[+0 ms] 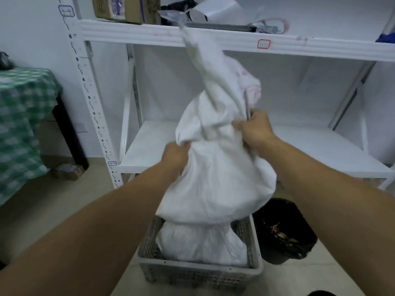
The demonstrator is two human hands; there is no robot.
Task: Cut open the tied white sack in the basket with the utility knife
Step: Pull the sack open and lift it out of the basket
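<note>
Fingers of the left hand [175, 155] are bunched into the cloth of the white sack [215, 167] at its left side, clamped tight on a fold. On the other side the right hand [255, 130] is closed on the sack's upper right edge; a thin grey strip [246, 105], blurred, stands up from that fist against the cloth, and whether it is the utility knife cannot be told. Between the two hands the sack hangs lifted, its long twisted neck rising up and to the left as far as the upper shelf board, its rounded bottom sagging just above the grey basket [201, 274]. Faint pink print shows on the cloth at upper right.

Inside the basket lies a second white bundle [203, 244], crumpled and filling most of the floor of it. Just beside the basket on the right stands a black bin [286, 229] with scraps in it. Behind the sack rises a white metal shelving rack [213, 39]; cardboard boxes [119, 7] and loose wrappings sit on its top board. At far left a green checked cloth [23, 116] covers a table.
</note>
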